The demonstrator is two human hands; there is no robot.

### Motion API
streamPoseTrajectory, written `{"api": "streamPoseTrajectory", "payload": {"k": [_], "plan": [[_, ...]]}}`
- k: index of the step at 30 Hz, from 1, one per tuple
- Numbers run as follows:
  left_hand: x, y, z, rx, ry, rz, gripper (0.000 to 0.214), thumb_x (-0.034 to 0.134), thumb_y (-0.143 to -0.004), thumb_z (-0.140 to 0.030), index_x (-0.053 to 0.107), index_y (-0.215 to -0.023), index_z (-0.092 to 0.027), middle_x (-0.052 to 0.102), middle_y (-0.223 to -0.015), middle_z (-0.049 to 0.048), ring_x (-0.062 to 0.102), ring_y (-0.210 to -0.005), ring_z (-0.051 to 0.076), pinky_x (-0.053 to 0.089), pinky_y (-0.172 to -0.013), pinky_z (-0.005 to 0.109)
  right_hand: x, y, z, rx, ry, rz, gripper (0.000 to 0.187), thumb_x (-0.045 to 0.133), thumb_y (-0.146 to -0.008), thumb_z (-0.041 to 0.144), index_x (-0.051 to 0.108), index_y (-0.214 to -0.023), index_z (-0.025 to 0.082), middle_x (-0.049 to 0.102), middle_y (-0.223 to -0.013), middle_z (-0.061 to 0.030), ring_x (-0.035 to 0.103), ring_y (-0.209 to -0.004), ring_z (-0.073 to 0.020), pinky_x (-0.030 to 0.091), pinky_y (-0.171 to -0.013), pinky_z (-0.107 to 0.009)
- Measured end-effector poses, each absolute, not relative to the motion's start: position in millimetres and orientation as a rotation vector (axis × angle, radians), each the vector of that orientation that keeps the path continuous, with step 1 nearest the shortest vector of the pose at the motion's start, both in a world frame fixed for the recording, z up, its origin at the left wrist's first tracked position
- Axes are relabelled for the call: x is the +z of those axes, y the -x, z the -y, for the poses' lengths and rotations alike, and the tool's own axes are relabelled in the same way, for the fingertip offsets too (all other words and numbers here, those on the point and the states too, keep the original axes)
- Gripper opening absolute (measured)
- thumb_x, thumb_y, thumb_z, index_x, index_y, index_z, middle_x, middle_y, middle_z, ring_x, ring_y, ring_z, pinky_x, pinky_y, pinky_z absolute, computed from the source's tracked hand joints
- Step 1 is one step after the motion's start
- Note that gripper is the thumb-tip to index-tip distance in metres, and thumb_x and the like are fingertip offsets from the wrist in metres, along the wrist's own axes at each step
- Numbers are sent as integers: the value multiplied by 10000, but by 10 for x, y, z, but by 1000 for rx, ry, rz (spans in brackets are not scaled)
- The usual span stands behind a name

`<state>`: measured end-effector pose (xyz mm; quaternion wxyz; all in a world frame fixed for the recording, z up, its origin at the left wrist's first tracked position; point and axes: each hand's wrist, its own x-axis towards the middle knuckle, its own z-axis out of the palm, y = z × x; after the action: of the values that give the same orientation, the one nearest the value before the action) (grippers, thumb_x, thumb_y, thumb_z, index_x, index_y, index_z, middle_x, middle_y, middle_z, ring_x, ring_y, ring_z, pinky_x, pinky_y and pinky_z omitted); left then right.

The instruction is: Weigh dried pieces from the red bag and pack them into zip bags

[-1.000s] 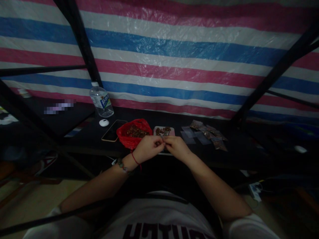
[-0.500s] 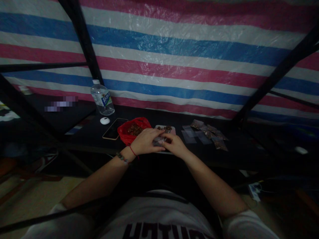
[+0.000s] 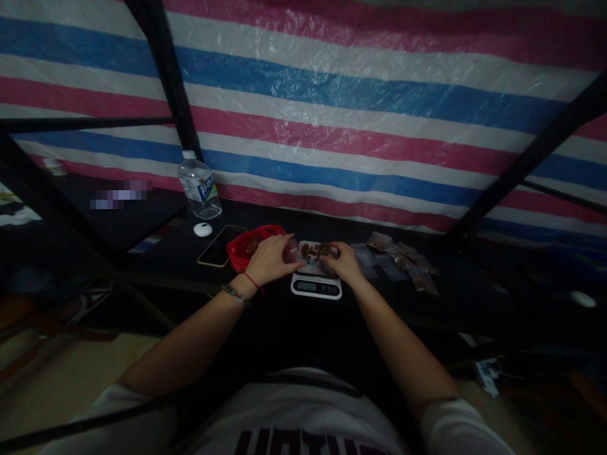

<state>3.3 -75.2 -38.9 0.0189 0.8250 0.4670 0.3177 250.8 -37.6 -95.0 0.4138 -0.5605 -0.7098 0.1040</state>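
Observation:
My left hand [image 3: 271, 260] has its fingers and thumb around a small clear plastic bag [image 3: 291, 251], held over the left edge of a white digital kitchen scale [image 3: 317, 287]. Brown dried pieces [image 3: 309, 252] lie scattered on the scale's pan. At the pan's right side, my right hand [image 3: 345, 260] curls its thumb and fingers around a clump of these pieces; its exact grip is partly hidden. Just behind my left hand, a red plastic bag [image 3: 236, 248] stands open with more brown pieces inside.
Flat clear bags [image 3: 389, 268] and several filled bags [image 3: 422, 280] lie right of the scale. To the left are a phone [image 3: 220, 246], a white earbud case [image 3: 203, 230] and a clear bottle [image 3: 202, 189]. Dark posts [image 3: 165, 69] frame a striped sheet [image 3: 332, 114].
My hands were close together over the scale with a clear bag between them. They have moved apart, the left keeping the bag, the right at the pieces. The scale's display now shows.

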Motion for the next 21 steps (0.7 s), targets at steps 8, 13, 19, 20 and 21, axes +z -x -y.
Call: {"api": "streamPoseTrajectory", "payload": {"k": [8, 13, 19, 20, 21], "plan": [[-457, -175, 794, 1000, -2526, -1358, 593, 682, -697, -523, 573, -1150, -157, 641, -1088, 114, 605, -1000, 262, 460, -899, 391, -856, -2495, 436, 289, 1364, 1761, 334, 689, -677, 350, 661, -961, 177, 658, -993, -87, 573, -1008, -249, 408, -940, -428], [-454, -287, 847, 1022, -2515, -1349, 592, 654, -720, -540, 573, -1149, -140, 649, -1081, 125, 610, -1000, 278, 469, -885, 392, -738, -2453, 542, 466, 1283, 1664, 365, 677, -680, 355, 625, -987, 163, 670, -1015, -89, 612, -967, -219, 445, -910, -388], [-449, -311, 885, 1043, -2481, -1347, 560, 684, -707, -496, 576, -1146, -165, 653, -1082, 112, 614, -998, 267, 474, -888, 388, -580, -2380, 738, 572, 1147, 1726, 371, 686, -676, 319, 615, -1005, 163, 677, -994, -78, 624, -948, -201, 460, -896, -365], [-446, -310, 890, 1050, -2480, -1346, 560, 687, -704, -495, 575, -1146, -169, 652, -1084, 110, 615, -1000, 267, 475, -891, 389, -556, -2369, 769, 566, 1142, 1749, 371, 685, -679, 315, 618, -1011, 165, 675, -1003, -77, 620, -959, -202, 457, -902, -368], [-443, -309, 895, 1056, -2481, -1344, 563, 687, -704, -496, 573, -1147, -169, 651, -1087, 111, 614, -1004, 268, 475, -893, 390, -535, -2359, 795, 567, 1137, 1773, 367, 684, -682, 310, 621, -1015, 169, 673, -1014, -76, 617, -969, -201, 456, -907, -371]]}}
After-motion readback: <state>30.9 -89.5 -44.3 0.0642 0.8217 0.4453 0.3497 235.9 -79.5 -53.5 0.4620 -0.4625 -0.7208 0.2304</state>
